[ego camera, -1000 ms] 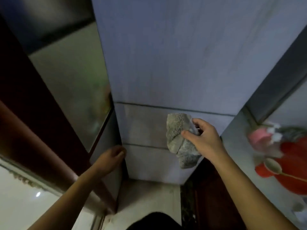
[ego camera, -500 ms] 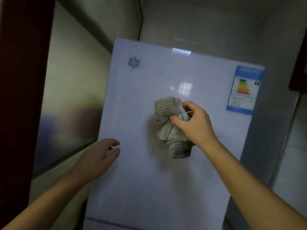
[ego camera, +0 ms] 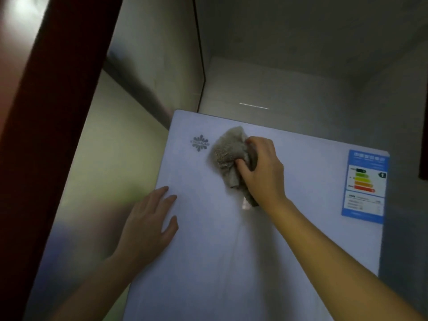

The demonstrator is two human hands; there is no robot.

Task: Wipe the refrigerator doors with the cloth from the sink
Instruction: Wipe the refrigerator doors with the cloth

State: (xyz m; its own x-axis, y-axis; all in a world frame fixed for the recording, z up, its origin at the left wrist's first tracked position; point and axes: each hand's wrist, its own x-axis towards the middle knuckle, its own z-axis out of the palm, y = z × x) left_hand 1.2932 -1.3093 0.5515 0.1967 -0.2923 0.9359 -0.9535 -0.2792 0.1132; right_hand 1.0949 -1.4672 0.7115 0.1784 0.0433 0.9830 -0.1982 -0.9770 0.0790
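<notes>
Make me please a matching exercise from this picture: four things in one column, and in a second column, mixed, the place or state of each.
1. cloth
2. left hand
3. energy label
4. snowflake logo

A. flat and open at the door's left edge
B. near the door's top left corner
C. bunched in the right hand, against the refrigerator door
D. at the door's right edge

Pairs: 1-C, 2-A, 3-D, 4-B
</notes>
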